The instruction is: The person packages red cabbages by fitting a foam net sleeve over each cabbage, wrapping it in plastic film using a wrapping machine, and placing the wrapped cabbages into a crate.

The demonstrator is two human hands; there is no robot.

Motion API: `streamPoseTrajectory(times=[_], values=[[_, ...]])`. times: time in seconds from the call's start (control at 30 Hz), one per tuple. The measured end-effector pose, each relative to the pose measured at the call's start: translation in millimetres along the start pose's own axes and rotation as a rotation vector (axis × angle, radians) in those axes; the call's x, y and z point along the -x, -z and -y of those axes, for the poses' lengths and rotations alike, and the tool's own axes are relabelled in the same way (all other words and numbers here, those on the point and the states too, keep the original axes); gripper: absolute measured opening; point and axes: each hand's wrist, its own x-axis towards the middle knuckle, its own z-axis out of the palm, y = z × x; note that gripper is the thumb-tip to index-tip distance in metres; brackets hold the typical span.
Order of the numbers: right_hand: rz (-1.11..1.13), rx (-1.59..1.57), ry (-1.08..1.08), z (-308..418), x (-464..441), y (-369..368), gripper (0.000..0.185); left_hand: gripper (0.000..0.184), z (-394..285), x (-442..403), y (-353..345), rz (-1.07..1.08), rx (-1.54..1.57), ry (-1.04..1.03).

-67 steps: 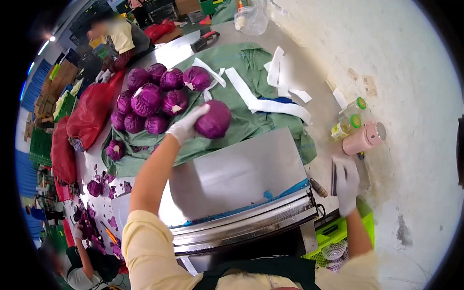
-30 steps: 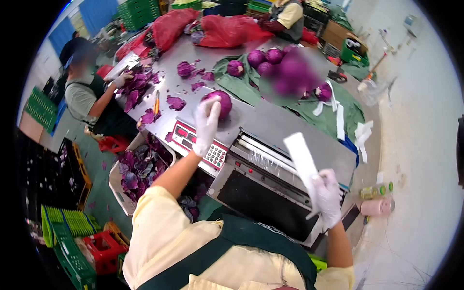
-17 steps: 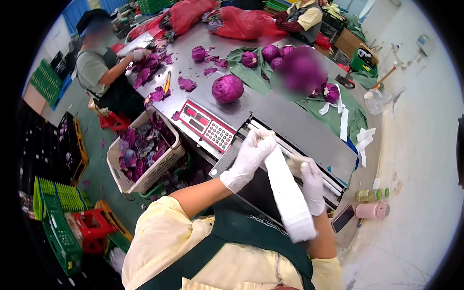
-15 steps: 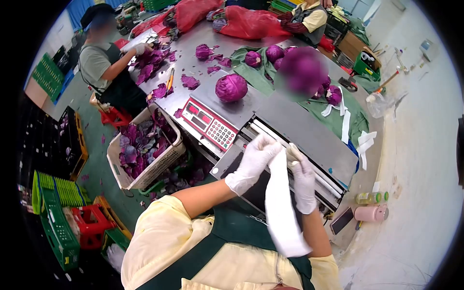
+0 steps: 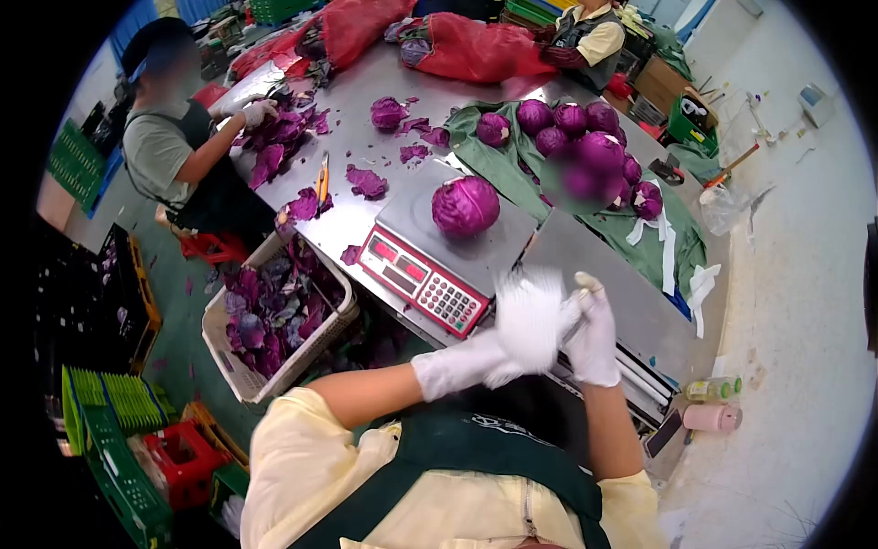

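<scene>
A white, ribbed piece of material [image 5: 530,320], blurred by motion, is spread between my hands above the table's front edge. My left hand [image 5: 462,364], in a white glove, is at its lower left side; the fingers are hidden or smeared. My gloved right hand [image 5: 594,339] has its fingers bent and closed on the right edge of the material. A purple cabbage [image 5: 465,207] sits on the metal plate of the scale [image 5: 425,282], beyond my hands. More purple cabbages [image 5: 570,119] lie on green cloth [image 5: 494,163] at the back right.
A co-worker [image 5: 174,137] handles purple leaves [image 5: 279,137] at the left. A leaf-filled crate [image 5: 343,320] stands below the table edge. An orange tool [image 5: 323,180] lies near the scale. Right are a pink bottle [image 5: 713,418], a phone [image 5: 663,434] and white strips [image 5: 702,293].
The cabbage held earlier by my left hand now rests on the scale. The white material, a long hanging strip before, has been lifted and spread out. The view has shifted slightly.
</scene>
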Motion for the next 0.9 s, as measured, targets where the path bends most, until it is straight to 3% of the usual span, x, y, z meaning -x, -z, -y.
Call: streamPoseTrajectory(times=[0.03, 0.1, 0.13, 0.17, 0.2, 0.23, 0.27, 0.3, 0.33, 0.37, 0.4, 0.43, 0.47, 0.5, 0.53, 0.57, 0.6, 0.7, 0.77, 0.83, 0.9], values=[[0.024, -0.026, 0.019, 0.7, -16.2, 0.3, 0.022, 0.027, -9.3, 8.7, 15.6, 0.184, -0.064, 0.3], [0.027, 0.366, -0.083, 8.8, -34.8, -34.8, 0.027, 0.021, -57.1, 24.0, 41.7, -0.071, -0.446, 0.058], [0.158, 0.763, -0.122, 5.0, -48.3, -39.7, 0.033, 0.014, -59.5, 6.2, 75.3, -0.328, -0.519, -0.159], [0.293, 1.159, -0.168, -2.0, -63.2, -39.6, 0.041, 0.021, -81.1, -1.4, 100.0, -0.432, -0.522, -0.393], [0.422, 1.5, 0.001, -18.0, -89.1, -26.9, 0.054, 0.019, -96.4, -17.3, 133.0, -0.617, -0.564, -0.506], [0.483, 1.608, 0.013, -22.4, -117.2, -31.6, 0.05, 0.016, -116.1, -32.8, 158.9, -0.756, -0.668, -0.541], [0.416, 1.554, -0.022, -25.6, -148.5, -39.0, 0.037, 0.017, -130.4, -52.0, 183.7, -0.948, -0.941, -0.696], [0.153, 1.505, -0.02, -21.0, -165.1, -69.7, 0.035, 0.023, -150.3, -54.8, 181.3, -1.068, -1.016, -0.587], [0.085, 1.542, 0.205, -27.3, -202.8, -65.0, 0.036, 0.025, -155.3, -73.3, 208.3, -1.169, -1.157, -0.543], [0.015, 1.563, 0.372, -31.0, -227.3, -72.7, 0.036, 0.025, -154.0, -90.1, 230.8, -1.166, -1.152, -0.542], [-0.096, 1.772, 0.43, -37.3, -251.1, -75.2, 0.033, 0.026, -151.6, -105.3, 250.6, -1.161, -1.361, -0.459], [-0.098, 1.776, 0.427, -52.1, -276.4, -55.7, 0.033, 0.028, -151.5, -112.6, 261.3, -1.145, -1.571, -0.369], [0.089, 1.953, 0.304, -71.0, -303.5, -24.8, 0.03, 0.021, -144.6, -113.7, 256.7, -0.996, -1.697, -0.248], [0.289, 2.115, 0.171, -80.6, -319.1, -10.9, 0.03, 0.016, -130.8, -114.9, 245.8, -0.95, -1.788, -0.309], [0.357, 1.83, 0.031, -84.4, -306.2, -12.2, 0.032, 0.01, -114.7, -122.4, 254.7, -0.853, -1.849, -0.469], [0.371, 1.018, -0.247, -92.1, -289.6, -18.0, 0.033, 0.008, -106.9, -123.3, 247.7, -0.83, -1.788, -0.536], [0.233, 0.228, -0.509, -99.6, -272.7, -24.3, 0.034, 0.007, -103.1, -121.0, 235.1, -0.875, -1.714, -0.575], [-0.061, 0.46, -0.083, -103.1, -229.1, -39.9, 0.033, 0.009, -92.8, -104.3, 213.1, -0.889, -1.299, -0.64], [-0.102, 0.601, 0.026, -80.3, -183.2, -63.4, 0.032, 0.032, -65.2, -104.6, 208.9, -0.441, -0.256, -0.589], [-0.088, 0.73, 0.002, -57.8, -136.9, -85.5, 0.031, 0.037, -95.3, -55.6, 151.7, -0.066, 0.651, 0.022], [-0.076, 0.82, -0.033, -39.2, -98.4, -98.9, 0.027, 0.047, -83.2, -32.4, 140.4, -0.029, 0.675, 0.03]])
